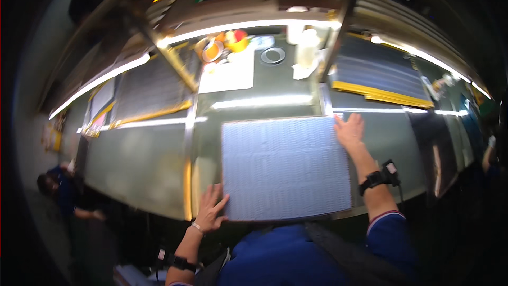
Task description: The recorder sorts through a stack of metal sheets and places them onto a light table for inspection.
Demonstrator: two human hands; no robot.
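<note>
A large light-blue rectangular sheet with fine rows of texture (pixel 286 169) lies flat on the table in front of me. At its lower left corner is my left hand (pixel 210 209), fingers spread, with the fingertips at the sheet's left edge. My right hand (pixel 350 130) rests by the upper right corner, its fingers stretched out and the thumb side against the edge. Neither hand is wrapped round anything. Whatever lies under the sheet is hidden, apart from a thin brownish rim.
White paper (pixel 227 77), a roll of tape (pixel 273 56) and a pale bottle (pixel 308 47) stand at the back. Dark ribbed panels with yellow edges (pixel 381 69) lie at back right, similar ones (pixel 151 90) at back left. A metal post (pixel 338 26) rises behind. Another person (pixel 66 190) is at far left.
</note>
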